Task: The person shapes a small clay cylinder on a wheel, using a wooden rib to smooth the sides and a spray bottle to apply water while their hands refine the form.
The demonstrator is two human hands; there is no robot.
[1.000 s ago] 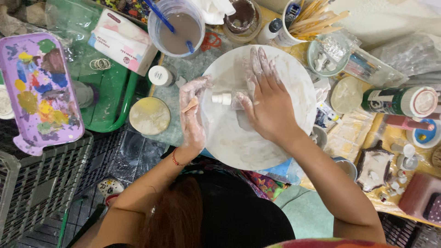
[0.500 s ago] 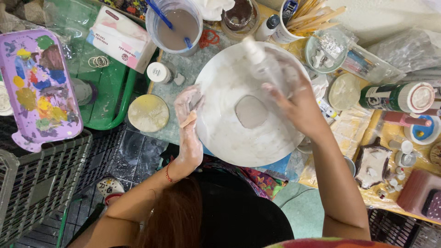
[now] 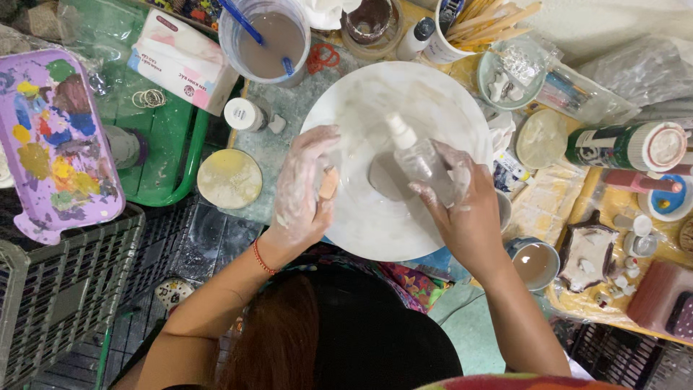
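Nearest, at lower centre of the frame, the left hand (image 3: 303,191) pinches a small tan wooden tool (image 3: 328,183) over the round white board (image 3: 433,101). Just right of it, the right hand (image 3: 462,206) wraps a clear spray bottle (image 3: 419,159), its long axis tilted, nozzle toward the upper left, over a grey clay patch (image 3: 382,177) between both hands.

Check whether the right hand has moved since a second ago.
Yes. The right hand lifted off the round white board and now holds a clear spray bottle above its centre.
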